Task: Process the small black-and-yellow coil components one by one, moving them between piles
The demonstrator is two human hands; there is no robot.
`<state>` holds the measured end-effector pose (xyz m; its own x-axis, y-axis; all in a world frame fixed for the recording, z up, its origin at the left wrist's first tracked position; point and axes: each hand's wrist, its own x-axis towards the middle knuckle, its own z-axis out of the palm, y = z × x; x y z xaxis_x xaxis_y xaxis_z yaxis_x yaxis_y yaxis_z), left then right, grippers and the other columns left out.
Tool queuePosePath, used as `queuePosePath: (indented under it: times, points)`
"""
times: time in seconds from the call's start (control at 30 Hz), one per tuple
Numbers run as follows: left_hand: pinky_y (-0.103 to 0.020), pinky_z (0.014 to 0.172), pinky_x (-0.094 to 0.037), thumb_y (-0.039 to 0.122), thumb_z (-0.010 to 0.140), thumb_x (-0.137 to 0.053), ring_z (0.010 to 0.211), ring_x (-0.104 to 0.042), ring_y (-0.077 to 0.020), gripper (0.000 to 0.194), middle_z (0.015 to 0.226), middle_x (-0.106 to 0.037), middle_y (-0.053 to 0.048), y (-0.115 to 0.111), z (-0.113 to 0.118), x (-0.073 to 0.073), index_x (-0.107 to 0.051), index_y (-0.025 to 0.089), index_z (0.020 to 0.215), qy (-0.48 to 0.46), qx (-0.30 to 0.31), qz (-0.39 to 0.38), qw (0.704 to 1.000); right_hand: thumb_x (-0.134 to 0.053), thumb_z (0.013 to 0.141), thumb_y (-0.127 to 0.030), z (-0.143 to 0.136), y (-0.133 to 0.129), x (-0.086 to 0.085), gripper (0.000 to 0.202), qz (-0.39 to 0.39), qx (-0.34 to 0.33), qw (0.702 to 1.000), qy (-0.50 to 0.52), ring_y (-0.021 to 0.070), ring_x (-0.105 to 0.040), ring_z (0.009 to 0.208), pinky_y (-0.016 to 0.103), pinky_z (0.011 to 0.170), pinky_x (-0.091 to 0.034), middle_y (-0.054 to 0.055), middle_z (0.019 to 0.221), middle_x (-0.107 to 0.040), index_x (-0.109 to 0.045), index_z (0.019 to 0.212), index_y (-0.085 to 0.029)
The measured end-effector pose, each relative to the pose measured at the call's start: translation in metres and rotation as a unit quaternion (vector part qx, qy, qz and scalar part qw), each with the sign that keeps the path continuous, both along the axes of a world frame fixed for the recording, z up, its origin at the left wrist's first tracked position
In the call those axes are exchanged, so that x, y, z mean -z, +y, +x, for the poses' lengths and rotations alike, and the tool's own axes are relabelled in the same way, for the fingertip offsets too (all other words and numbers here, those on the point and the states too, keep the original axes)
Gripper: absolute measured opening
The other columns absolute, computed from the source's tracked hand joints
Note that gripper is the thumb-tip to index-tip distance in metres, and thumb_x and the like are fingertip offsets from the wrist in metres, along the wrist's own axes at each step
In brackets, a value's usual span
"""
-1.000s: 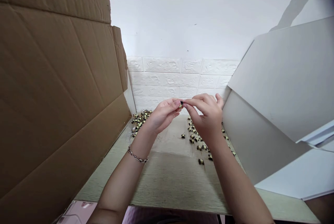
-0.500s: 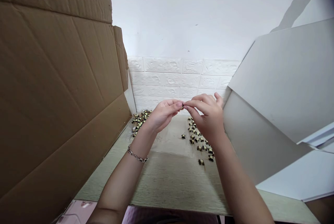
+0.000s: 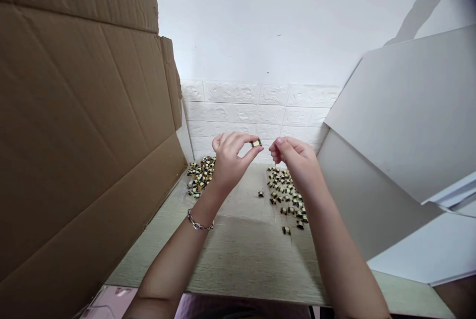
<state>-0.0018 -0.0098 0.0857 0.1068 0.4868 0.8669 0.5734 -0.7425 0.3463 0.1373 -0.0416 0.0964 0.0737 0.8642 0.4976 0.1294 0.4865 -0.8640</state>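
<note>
Between the thumb and forefinger of my left hand point(image 3: 232, 158) is a small transformer coil point(image 3: 256, 144), black at its ends with yellow tape around its middle. It is held up above the table, in front of the white brick-pattern wall. To its right, a short gap away, my right hand point(image 3: 293, 155) is closed with fingers curled and thumb pressed on them; whatever it may pinch is too small to make out. Below and between the hands, a single coil point(image 3: 261, 194) lies on a clear sheet point(image 3: 241, 205).
A heap of similar coils point(image 3: 201, 176) lies at the back left. Several more coils point(image 3: 284, 190) are spread at the right, some under my right forearm. Tall brown cardboard point(image 3: 89, 110) bounds the left side; white panels point(image 3: 394, 120) bound the right. The pale table point(image 3: 249, 259) has its edge near me.
My hands have moved apart from their shared pinch. The coil is now plainly visible in my left hand, and my right hand's fingers have curled in.
</note>
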Motion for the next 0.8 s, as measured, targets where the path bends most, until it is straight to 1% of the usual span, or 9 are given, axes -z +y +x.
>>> queuePosePath:
  times: [0.1, 0.2, 0.33, 0.47, 0.53, 0.8]
  points:
    - [-0.038, 0.092, -0.021, 0.04, 0.078, -0.048, 0.088, -0.052, -0.0156, 0.019, 0.088, -0.063, 0.0, -0.001, 0.001, 0.003, -0.061, 0.027, 0.084, 0.05, -0.069, 0.053, 0.995, -0.051, 0.073, -0.044, 0.0, 0.003, 0.002, 0.032, -0.047, -0.05, 0.996, 0.049, 0.0066, -0.044, 0.051, 0.02, 0.05, -0.036, -0.001, 0.056, -0.051, -0.059, 0.063, -0.015]
    - [-0.039, 0.093, -0.018, 0.039, 0.08, -0.045, 0.086, -0.051, -0.0166, 0.02, 0.086, -0.063, 0.0, 0.0, 0.001, 0.007, -0.061, 0.029, 0.085, 0.074, -0.104, 0.093, 0.987, -0.052, 0.072, -0.045, 0.001, 0.005, 0.003, 0.034, -0.081, -0.085, 0.991, 0.064, 0.0061, -0.044, 0.047, 0.02, 0.047, -0.035, 0.0, 0.053, -0.052, -0.059, 0.061, -0.014]
    - [-0.041, 0.093, -0.014, 0.037, 0.081, -0.044, 0.087, -0.051, -0.0178, 0.019, 0.086, -0.062, -0.001, 0.002, 0.001, 0.011, -0.061, 0.03, 0.089, 0.087, -0.11, 0.122, 0.983, -0.054, 0.071, -0.043, -0.001, 0.006, 0.002, 0.033, -0.129, -0.127, 0.979, 0.095, 0.0055, -0.044, 0.043, 0.019, 0.043, -0.034, 0.0, 0.05, -0.053, -0.059, 0.058, -0.013]
    - [-0.043, 0.095, -0.009, 0.035, 0.081, -0.044, 0.09, -0.05, -0.0193, 0.02, 0.088, -0.062, -0.001, 0.003, 0.0, 0.013, -0.06, 0.031, 0.092, 0.093, -0.1, 0.118, 0.984, -0.055, 0.07, -0.039, -0.004, 0.006, 0.003, 0.031, -0.152, -0.162, 0.968, 0.12, 0.0049, -0.044, 0.04, 0.018, 0.041, -0.033, 0.0, 0.046, -0.053, -0.059, 0.055, -0.012]
    - [-0.043, 0.095, -0.009, 0.034, 0.081, -0.044, 0.09, -0.05, -0.0194, 0.02, 0.089, -0.062, -0.001, 0.003, -0.001, 0.013, -0.06, 0.031, 0.092, 0.099, -0.104, 0.12, 0.982, -0.055, 0.07, -0.038, -0.005, 0.007, 0.004, 0.03, -0.156, -0.176, 0.964, 0.123, 0.0047, -0.044, 0.039, 0.017, 0.041, -0.033, -0.001, 0.045, -0.053, -0.059, 0.055, -0.012]
    - [-0.041, 0.094, -0.011, 0.031, 0.081, -0.046, 0.087, -0.05, -0.0177, 0.017, 0.088, -0.063, 0.0, 0.0, -0.002, 0.012, -0.058, 0.029, 0.092, 0.105, -0.128, 0.171, 0.971, -0.054, 0.071, -0.03, -0.009, 0.004, 0.004, 0.024, -0.158, -0.181, 0.965, 0.107, 0.0038, -0.044, 0.041, 0.017, 0.041, -0.032, -0.001, 0.049, -0.054, -0.058, 0.055, -0.012]
